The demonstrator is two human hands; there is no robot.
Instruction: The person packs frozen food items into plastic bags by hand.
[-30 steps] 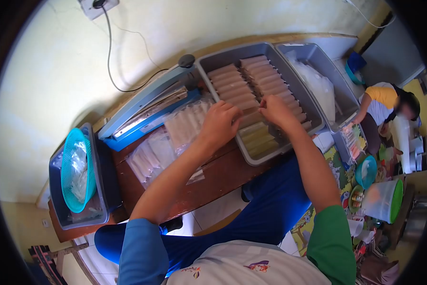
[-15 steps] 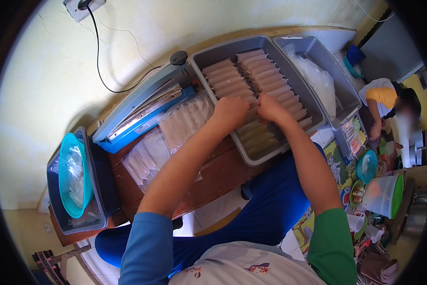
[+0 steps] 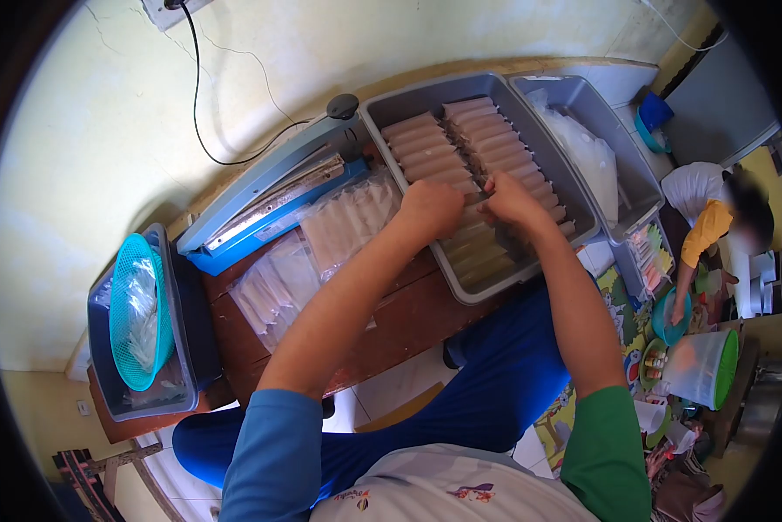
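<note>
Over the grey tub [image 3: 382, 117], my left hand [image 3: 434, 209] and my right hand [image 3: 513, 204] are close together, fingers curled into a pinch. Whatever is between the fingertips is too small and covered to make out. Beneath and beyond them lie two rows of filled plastic tubes [image 3: 426, 152], pinkish-brown. At the tub's near end are yellowish-green tubes [image 3: 473, 257], partly hidden by my hands. Left of my left forearm, clear packs of pale tubes [image 3: 343, 222] lie on the brown wooden table [image 3: 391, 300].
A blue heat sealer [image 3: 269, 209] with a raised grey arm stands by the wall. At left, a turquoise basket [image 3: 134, 313] rests in a dark tub [image 3: 201, 339]. A second grey tub [image 3: 582, 96] holds plastic bags [image 3: 582, 148]. Another person [image 3: 704, 209] works at right.
My hands have shifted slightly while staying pinched over the tubes. The other person has leaned and reached an arm down to a turquoise bowl. The whole view has moved a little.
</note>
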